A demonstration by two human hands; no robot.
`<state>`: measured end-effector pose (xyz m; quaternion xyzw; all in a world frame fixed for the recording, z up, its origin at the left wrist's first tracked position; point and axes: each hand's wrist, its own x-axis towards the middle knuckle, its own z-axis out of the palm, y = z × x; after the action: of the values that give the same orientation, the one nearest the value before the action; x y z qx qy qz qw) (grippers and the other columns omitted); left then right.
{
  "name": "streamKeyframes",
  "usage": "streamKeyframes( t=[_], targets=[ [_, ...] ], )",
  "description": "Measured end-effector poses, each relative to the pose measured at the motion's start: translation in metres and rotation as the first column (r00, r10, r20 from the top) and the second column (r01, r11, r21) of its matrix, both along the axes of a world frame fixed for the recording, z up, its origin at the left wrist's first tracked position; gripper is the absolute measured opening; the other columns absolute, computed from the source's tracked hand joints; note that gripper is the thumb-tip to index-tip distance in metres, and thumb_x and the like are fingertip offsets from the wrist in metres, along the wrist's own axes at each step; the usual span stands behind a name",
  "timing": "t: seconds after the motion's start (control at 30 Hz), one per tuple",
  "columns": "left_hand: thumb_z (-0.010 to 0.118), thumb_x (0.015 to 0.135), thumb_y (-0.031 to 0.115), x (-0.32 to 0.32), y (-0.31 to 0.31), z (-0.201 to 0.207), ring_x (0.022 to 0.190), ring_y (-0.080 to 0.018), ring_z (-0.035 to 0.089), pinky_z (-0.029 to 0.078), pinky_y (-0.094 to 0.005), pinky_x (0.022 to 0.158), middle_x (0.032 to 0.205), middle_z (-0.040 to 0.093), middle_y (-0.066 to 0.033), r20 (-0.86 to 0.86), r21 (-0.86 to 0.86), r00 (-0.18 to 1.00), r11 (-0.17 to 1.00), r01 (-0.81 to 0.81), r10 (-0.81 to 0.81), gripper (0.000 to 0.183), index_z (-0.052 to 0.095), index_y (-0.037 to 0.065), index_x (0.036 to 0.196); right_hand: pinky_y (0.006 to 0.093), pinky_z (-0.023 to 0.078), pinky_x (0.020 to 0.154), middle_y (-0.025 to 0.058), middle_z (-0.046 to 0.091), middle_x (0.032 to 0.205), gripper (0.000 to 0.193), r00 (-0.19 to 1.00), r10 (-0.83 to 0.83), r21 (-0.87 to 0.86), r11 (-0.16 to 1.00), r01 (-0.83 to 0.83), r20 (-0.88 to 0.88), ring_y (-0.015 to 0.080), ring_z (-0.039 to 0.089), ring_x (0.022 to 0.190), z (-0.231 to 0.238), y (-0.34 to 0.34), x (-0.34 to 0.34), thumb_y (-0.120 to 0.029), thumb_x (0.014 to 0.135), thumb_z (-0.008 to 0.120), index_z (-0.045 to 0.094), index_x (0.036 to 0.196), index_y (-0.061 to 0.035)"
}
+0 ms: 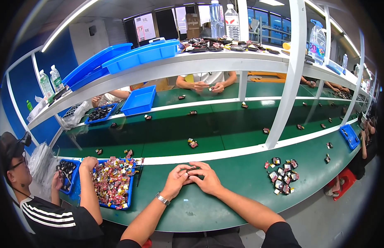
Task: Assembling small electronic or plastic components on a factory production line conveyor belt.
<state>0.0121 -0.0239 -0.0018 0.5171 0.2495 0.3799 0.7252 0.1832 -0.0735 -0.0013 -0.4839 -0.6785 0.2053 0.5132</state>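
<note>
My left hand [176,181], with a metal-banded watch [162,199] on its wrist, is closed beside my right hand [207,177] over the green table. Between their fingertips they pinch a small dark part [192,168]; the fingers cover most of it, so its exact kind is hidden. To the right lies a loose cluster of small black-and-red wired parts [284,177] with white and yellow labels. At the left, a blue tray [130,194] is heaped with similar red, yellow and white parts.
A co-worker in a dark cap [12,153] sits at left, one arm reaching over the heaped tray. A white upright post [286,87] and shelf [225,64] stand ahead. Parts are scattered along the dark green belt [167,138]. A blue tray [350,137] stands far right.
</note>
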Motion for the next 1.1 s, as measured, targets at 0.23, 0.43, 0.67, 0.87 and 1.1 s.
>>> streamKeyframes(
  t=[0.23, 0.43, 0.67, 0.87, 1.1],
  targets=[
    [0.046, 0.099, 0.001, 0.000, -0.003, 0.005, 0.106, -0.0199, 0.063, 0.055, -0.0360, 0.095, 0.117, 0.062, -0.0128, -0.031, -0.034, 0.999, 0.999, 0.013, -0.014, 0.022, 0.047, 0.002, 0.121, 0.0401, 0.042, 0.103, 0.0067, 0.059, 0.131, 0.021, 0.998, -0.033, -0.009, 0.999, 0.033, 0.058, 0.0294, 0.051, 0.124, -0.001, -0.002, 0.003, -0.011, 0.082, 0.069, 0.073, 0.103, -0.0116],
    [0.049, 0.100, 0.004, -0.002, -0.002, 0.004, 0.106, -0.0179, 0.063, 0.056, -0.0319, 0.090, 0.121, 0.060, -0.0119, -0.010, 0.001, 1.000, 1.000, -0.013, 0.013, 0.025, 0.047, 0.003, 0.124, 0.0406, 0.042, 0.103, 0.0083, 0.059, 0.129, 0.022, 0.996, 0.012, 0.016, 1.000, -0.013, 0.088, 0.0304, 0.051, 0.123, 0.003, 0.002, 0.005, -0.010, 0.084, 0.068, 0.072, 0.106, -0.0120],
    [0.049, 0.100, 0.006, -0.003, 0.000, -0.001, 0.107, -0.0170, 0.063, 0.056, -0.0297, 0.088, 0.117, 0.063, -0.0105, -0.047, -0.015, 0.999, 1.000, -0.014, 0.013, 0.026, 0.047, 0.004, 0.126, 0.0351, 0.053, 0.082, 0.0070, 0.062, 0.105, 0.020, 0.982, -0.123, 0.224, 0.971, 0.090, 0.141, 0.0260, 0.061, 0.099, 0.019, -0.002, 0.005, 0.001, 0.078, 0.070, 0.069, 0.096, -0.0068],
    [0.051, 0.099, 0.012, 0.011, 0.003, -0.008, 0.097, -0.0191, 0.066, 0.059, -0.0360, 0.085, 0.108, 0.063, -0.0107, 0.012, 0.007, 1.000, 1.000, 0.010, -0.010, 0.024, 0.049, 0.003, 0.121, 0.0374, 0.053, 0.082, 0.0104, 0.063, 0.098, 0.021, 0.966, -0.107, 0.292, 0.956, 0.035, 0.234, 0.0286, 0.061, 0.095, 0.010, -0.001, 0.019, -0.005, 0.078, 0.066, 0.068, 0.099, -0.0066],
    [0.062, 0.096, 0.017, -0.012, -0.007, 0.020, 0.107, -0.0262, 0.059, 0.053, -0.0336, 0.090, 0.124, 0.056, -0.0155, -0.109, 0.081, 0.994, 0.996, -0.023, 0.031, 0.043, 0.047, -0.002, 0.131, 0.0389, 0.047, 0.083, 0.0117, 0.052, 0.099, 0.021, 0.994, 0.017, 0.298, 0.953, -0.047, 0.104, 0.0306, 0.055, 0.093, -0.004, 0.013, -0.010, -0.009, 0.076, 0.066, 0.061, 0.096, -0.0032]
  ],
)
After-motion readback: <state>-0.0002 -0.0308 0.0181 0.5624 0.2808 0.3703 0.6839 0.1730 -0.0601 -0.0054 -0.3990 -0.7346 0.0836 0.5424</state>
